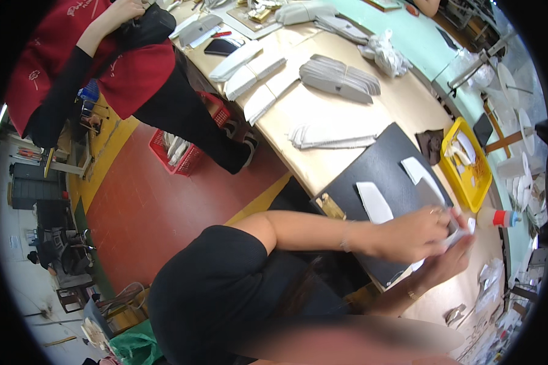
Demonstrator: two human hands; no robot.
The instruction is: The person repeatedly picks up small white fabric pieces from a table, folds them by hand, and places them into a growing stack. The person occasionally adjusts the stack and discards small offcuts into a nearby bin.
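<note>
Close together over the right edge of a black board [371, 164], my left hand [415, 234] and my right hand [447, 266] are both closed on a small pale cut piece [458, 235]. Fingers cover most of it, so its full shape is hidden. On the board, just beyond my hands, lie a white curved cut piece [374, 202] and another white piece [414, 170] with a greyish one [431, 192] beside it. A bottle with a red band and blue tip [499, 218] is right of my fingers.
Farther up the table are a fanned white stack [332, 137], a banded grey stack [340, 79] and a phone [223, 47]. A yellow tray [469, 198] sits right of the board. A person in red [137, 79] stands at the far left, near a red basket [179, 165].
</note>
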